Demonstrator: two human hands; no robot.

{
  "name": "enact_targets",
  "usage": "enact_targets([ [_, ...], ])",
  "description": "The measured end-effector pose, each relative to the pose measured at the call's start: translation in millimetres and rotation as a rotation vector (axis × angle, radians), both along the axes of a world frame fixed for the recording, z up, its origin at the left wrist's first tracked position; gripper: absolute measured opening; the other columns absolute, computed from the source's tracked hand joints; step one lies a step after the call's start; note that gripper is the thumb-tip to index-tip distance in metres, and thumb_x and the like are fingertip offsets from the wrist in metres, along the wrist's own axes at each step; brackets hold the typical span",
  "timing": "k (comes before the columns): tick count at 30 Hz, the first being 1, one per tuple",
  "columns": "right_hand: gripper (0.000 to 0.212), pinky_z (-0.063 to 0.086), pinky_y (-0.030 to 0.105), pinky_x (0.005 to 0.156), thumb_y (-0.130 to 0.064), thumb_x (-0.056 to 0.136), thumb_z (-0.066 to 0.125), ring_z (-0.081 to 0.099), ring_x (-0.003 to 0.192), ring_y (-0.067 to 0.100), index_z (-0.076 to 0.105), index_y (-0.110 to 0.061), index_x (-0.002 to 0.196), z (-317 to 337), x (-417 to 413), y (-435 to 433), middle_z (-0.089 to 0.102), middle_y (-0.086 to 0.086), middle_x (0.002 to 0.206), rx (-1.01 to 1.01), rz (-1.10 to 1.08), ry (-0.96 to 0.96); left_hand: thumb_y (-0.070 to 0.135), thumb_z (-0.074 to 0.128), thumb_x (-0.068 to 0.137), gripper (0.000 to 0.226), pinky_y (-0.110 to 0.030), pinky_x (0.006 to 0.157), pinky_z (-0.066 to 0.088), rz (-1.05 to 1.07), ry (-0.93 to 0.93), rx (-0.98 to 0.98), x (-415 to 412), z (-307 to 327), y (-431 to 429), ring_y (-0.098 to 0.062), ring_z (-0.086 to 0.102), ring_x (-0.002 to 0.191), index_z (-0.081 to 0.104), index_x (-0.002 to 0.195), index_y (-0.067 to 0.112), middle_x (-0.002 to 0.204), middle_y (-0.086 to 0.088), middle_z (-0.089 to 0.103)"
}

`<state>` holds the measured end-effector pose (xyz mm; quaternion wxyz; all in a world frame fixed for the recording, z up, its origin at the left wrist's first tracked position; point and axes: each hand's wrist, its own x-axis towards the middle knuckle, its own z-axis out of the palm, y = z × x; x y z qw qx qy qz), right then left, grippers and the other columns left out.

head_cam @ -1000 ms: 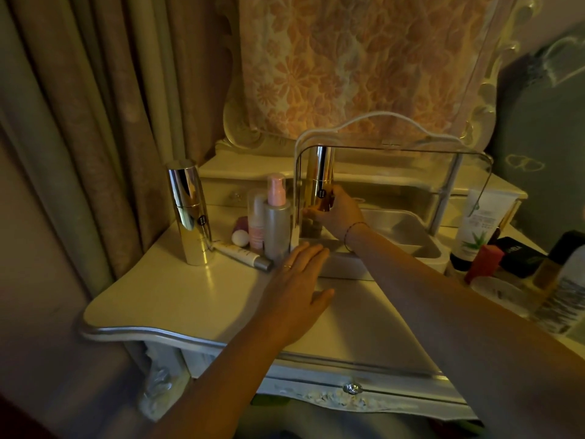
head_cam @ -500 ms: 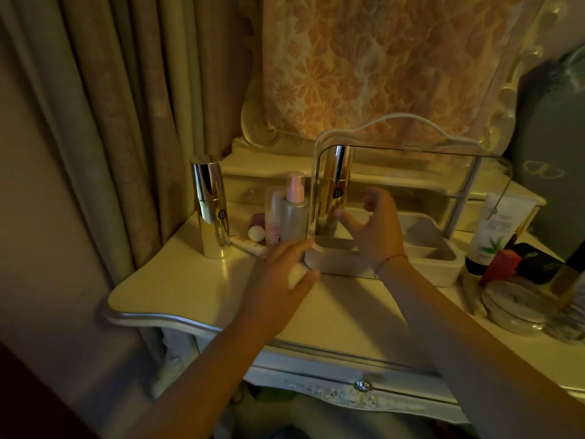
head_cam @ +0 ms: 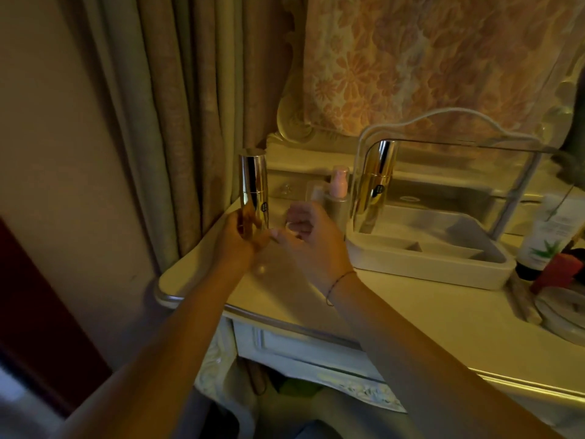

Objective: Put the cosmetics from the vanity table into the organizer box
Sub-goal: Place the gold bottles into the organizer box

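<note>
A tall gold bottle [head_cam: 253, 182] stands at the table's left back corner. My left hand [head_cam: 235, 240] is wrapped around its lower part. Just to its right, my right hand [head_cam: 311, 240] hovers with fingers curled and apart, holding nothing that I can make out. Behind that hand stand a pink pump bottle [head_cam: 338, 190] and a clear-capped bottle [head_cam: 316, 193]. The white organizer box [head_cam: 427, 264] sits to the right with its clear lid raised. A second gold bottle [head_cam: 378, 185] stands in its left back compartment. My hands hide the small items on the table.
At the right edge of the cream vanity table [head_cam: 411, 315] stand a white aloe tube [head_cam: 550, 229], a red item [head_cam: 557, 270] and a round jar [head_cam: 566, 312]. Curtains hang on the left, and a covered mirror stands behind.
My right hand has left the gold bottle in the organizer and moved left. My left hand has gone from the table's middle to the left gold bottle and closed on it.
</note>
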<state>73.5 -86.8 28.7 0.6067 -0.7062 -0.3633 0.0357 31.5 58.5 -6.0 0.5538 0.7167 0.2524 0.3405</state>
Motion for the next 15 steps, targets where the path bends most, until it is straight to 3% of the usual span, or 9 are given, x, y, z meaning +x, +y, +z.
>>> enact_targets([
  [2,0.059,0.045,0.016,0.088,-0.031,0.077,0.075,0.054,0.109,0.006,0.048,-0.02,0.129,-3.2,2.0,16.1,0.057,-0.007,0.118,-0.044,0.018,0.008,0.015,0.071,0.077,0.025,-0.034,0.073,0.051,-0.002,0.015,0.026,-0.9,1.0,4.2,-0.026,0.062,0.096,0.054,0.091,0.025,0.097,-0.002,0.064],
  [5,0.068,0.045,0.027,0.1,-0.031,0.076,0.076,0.05,0.118,0.009,0.044,-0.019,0.135,-6.9,6.0,32.8,0.053,-0.002,0.129,-0.071,-0.005,0.042,0.005,0.067,0.08,0.026,-0.046,0.085,0.051,-0.053,0.014,-0.005,-5.5,3.8,8.6,-0.028,0.062,0.097,0.056,0.097,0.021,0.101,-0.009,0.065],
  [8,0.073,0.043,0.03,0.102,-0.031,0.076,0.076,0.047,0.121,0.009,0.04,-0.019,0.138,-10.8,9.0,38.8,0.051,-0.002,0.133,-0.1,-0.007,0.071,0.003,0.066,0.08,0.027,-0.039,0.084,0.052,-0.177,-0.004,0.01,-16.3,2.0,12.1,-0.018,0.064,0.093,0.059,0.096,0.024,0.101,-0.006,0.068],
  [11,0.059,0.045,0.01,0.082,-0.027,0.079,0.074,0.052,0.102,-0.009,0.047,-0.023,0.131,-13.3,6.1,33.7,0.055,-0.015,0.115,-0.069,0.091,0.091,0.004,0.069,0.077,0.034,-0.037,0.086,0.052,-0.312,0.002,0.012,-27.6,-1.2,12.7,-0.017,0.065,0.098,0.063,0.099,0.03,0.1,0.003,0.07],
  [13,0.042,0.046,0.013,0.079,-0.028,0.079,0.073,0.054,0.098,-0.007,0.054,-0.029,0.117,-15.3,3.9,26.8,0.058,-0.016,0.108,-0.065,0.135,0.062,0.007,0.072,0.075,0.033,-0.04,0.086,0.052,-0.354,0.006,-0.003,-35.5,-0.8,9.2,-0.02,0.066,0.099,0.065,0.096,0.031,0.099,0.003,0.072],
  [15,0.036,0.05,0.026,0.088,-0.032,0.078,0.073,0.057,0.103,0.002,0.057,-0.032,0.11,-17.7,1.7,16.1,0.062,-0.009,0.11,-0.075,0.153,0.035,0.017,0.078,0.068,0.032,-0.036,0.085,0.053,-0.416,0.0,-0.011,-44.0,1.9,1.8,-0.019,0.066,0.099,0.067,0.096,0.03,0.099,0.0,0.073],
])
